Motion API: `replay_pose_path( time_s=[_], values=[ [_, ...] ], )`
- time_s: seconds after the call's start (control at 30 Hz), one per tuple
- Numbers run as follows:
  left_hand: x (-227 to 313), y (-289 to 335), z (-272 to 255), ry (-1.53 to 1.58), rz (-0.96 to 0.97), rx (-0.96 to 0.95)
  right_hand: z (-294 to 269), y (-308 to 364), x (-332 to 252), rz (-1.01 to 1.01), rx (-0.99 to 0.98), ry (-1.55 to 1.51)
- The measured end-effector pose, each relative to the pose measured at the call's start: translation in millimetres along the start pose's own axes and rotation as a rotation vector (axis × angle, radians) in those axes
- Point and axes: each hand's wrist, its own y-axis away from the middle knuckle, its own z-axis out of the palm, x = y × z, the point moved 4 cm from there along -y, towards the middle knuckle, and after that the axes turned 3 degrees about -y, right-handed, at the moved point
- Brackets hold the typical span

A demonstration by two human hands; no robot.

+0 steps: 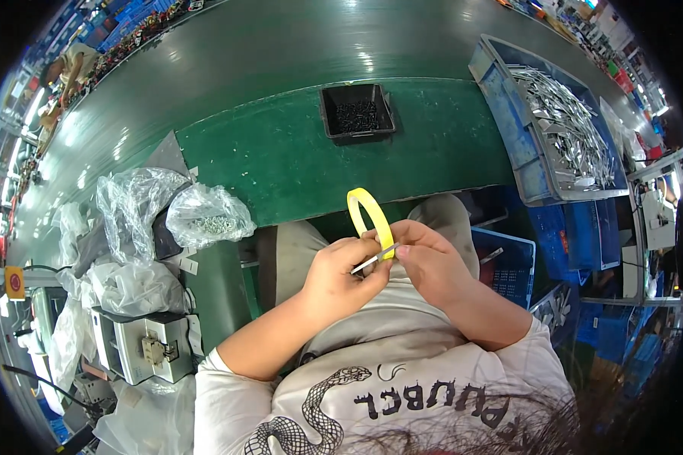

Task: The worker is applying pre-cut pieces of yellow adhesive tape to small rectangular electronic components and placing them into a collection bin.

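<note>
In front of my torso, both hands are close together around a narrow yellow ring that looks like a roll of tape, standing tilted on edge. My left hand is closed on a thin silvery metal strip, which slants up to the right across the ring's lower part. My right hand is closed with its fingertips at the ring's lower edge and the strip's far end. Exactly how those fingers grip is partly hidden.
Ahead on the green table stands a black tray of small dark parts. At right, a blue bin holds many metal strips. Clear plastic bags and a metal box device are at left; a blue basket sits lower right.
</note>
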Motion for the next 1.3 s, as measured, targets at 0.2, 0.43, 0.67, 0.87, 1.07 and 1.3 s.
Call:
replay_pose_path(
  time_s=[0.2,0.43,0.67,0.87,1.07,1.3],
  values=[
    [2.0,-1.8,0.1,-0.056,0.056,-0.002,-1.4,-1.7,6.2,-0.024,-0.043,-0.083],
    [2.1,-2.4,-0.2,-0.058,0.09,-0.008,-1.8,-1.8,5.9,-0.017,-0.052,-0.093],
    [3.0,-2.9,-0.1,-0.067,0.053,-0.02,-2.6,-2.2,5.6,-0.001,-0.039,-0.082],
    [0.9,-1.6,0.5,-0.098,0.121,-0.047,-4.5,-3.3,7.6,-0.007,-0.082,-0.213],
    [0.4,1.4,-0.8,-0.095,0.165,-0.04,-6.8,-1.7,11.6,-0.062,-0.102,-0.116],
    [-1.5,5.5,3.5,0.034,0.16,-0.052,3.5,0.1,11.9,-0.112,-0.143,-0.112]
  ],
)
